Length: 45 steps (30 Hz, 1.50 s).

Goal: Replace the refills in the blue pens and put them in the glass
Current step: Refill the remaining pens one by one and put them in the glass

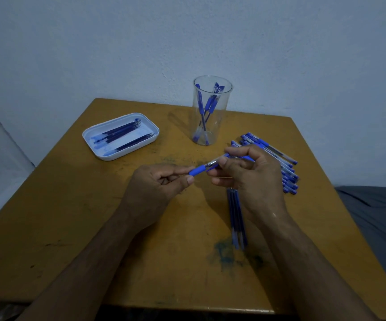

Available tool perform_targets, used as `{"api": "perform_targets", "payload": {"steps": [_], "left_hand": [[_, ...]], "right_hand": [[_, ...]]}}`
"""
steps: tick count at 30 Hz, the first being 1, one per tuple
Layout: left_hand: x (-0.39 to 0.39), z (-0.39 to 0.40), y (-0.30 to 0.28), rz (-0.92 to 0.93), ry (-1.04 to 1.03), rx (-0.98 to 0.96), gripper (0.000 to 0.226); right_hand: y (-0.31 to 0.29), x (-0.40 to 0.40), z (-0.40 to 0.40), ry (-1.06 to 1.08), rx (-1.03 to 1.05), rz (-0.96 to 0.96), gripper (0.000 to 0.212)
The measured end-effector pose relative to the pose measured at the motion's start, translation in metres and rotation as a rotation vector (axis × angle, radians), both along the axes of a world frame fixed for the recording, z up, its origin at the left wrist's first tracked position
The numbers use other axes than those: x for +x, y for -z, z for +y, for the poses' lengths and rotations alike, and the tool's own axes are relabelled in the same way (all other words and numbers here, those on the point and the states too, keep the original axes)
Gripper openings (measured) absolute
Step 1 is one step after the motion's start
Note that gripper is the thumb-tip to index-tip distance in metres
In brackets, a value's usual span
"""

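Head view. Both hands work above the middle of the tabletop (71,228). The left hand (157,184) pinches the blue grip section (197,170) of a pen between thumb and forefinger. The right hand (247,172) curls its fingers round the pen barrel (238,156); most of the barrel is hidden behind those fingers. Where grip section and barrel meet, a short metallic part shows; whether the two are joined or apart cannot be told.

The glass (211,110) stands upright at the far side of the tabletop and holds several blue pens, leaning against one another; their count is unclear. A pile of pens (284,167) lies at the right, partly covered by the right hand. A row of refills (237,218) lies on the tabletop under the right wrist, their upper ends hidden. A white tray (87,137) at the far left holds more refills, blurred together.
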<state>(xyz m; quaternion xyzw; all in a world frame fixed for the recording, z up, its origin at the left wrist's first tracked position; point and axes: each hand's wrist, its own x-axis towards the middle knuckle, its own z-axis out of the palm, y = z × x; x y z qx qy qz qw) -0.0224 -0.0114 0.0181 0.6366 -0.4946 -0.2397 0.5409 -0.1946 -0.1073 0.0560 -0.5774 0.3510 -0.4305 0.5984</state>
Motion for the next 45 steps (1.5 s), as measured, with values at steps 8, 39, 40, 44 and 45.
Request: {"api": "perform_targets", "payload": {"steps": [8, 39, 40, 44, 45], "left_hand": [[0.000, 0.000, 0.002, 0.007, 0.005, 0.014, 0.027], [0.013, -0.011, 0.003, -0.448, -0.019, 0.208, 0.044], [0.015, -0.014, 0.004, -0.483, -0.022, 0.261, 0.046], [0.021, -0.023, 0.013, -0.667, -0.003, 0.352, 0.051], [0.022, -0.024, 0.015, -0.694, -0.010, 0.353, 0.051]], "right_hand": [[0.008, 0.003, 0.004, -0.017, -0.034, 0.029, 0.014], [-0.039, 0.014, 0.003, 0.210, -0.385, 0.183, 0.031], [-0.049, 0.016, 0.000, 0.232, -0.428, 0.192, 0.030], [-0.091, 0.024, -0.014, 0.291, -0.574, 0.205, 0.030], [-0.101, 0.026, -0.018, 0.306, -0.601, 0.194, 0.030]]}}
